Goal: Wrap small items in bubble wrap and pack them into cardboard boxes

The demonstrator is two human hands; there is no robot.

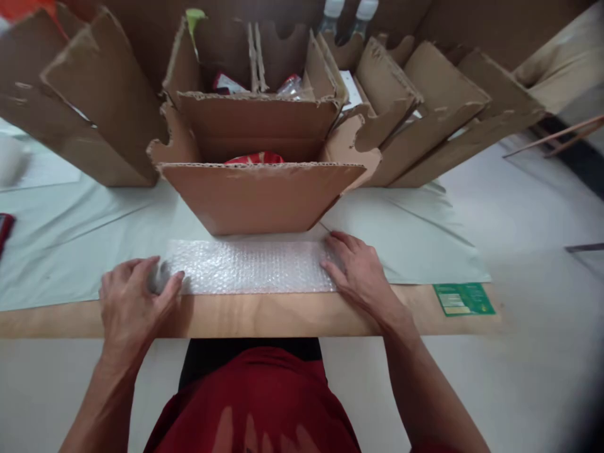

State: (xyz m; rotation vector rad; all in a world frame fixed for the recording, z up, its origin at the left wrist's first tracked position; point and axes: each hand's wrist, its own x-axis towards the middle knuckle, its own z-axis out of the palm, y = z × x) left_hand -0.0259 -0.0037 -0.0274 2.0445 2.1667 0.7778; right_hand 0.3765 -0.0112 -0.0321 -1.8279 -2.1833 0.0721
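Note:
A strip of clear bubble wrap (255, 267) lies flat along the table's front edge, partly over the pale green cloth. At its left end is my left hand (134, 296), thumb and fingers apart around the edge. My right hand (356, 267) rests on the right end with its fingers spread. Just beyond the strip stands an open cardboard box (264, 198), with something red and shiny (257, 158) showing inside. The undersides of my fingers are hidden.
More cardboard compartments (387, 88) stand in a row behind, some holding packets. Two white-capped bottles (361, 19) and a green funnel-like piece (193, 22) rise at the back. A green card (464, 299) lies at the table's right front corner. A red object (4, 229) sits at far left.

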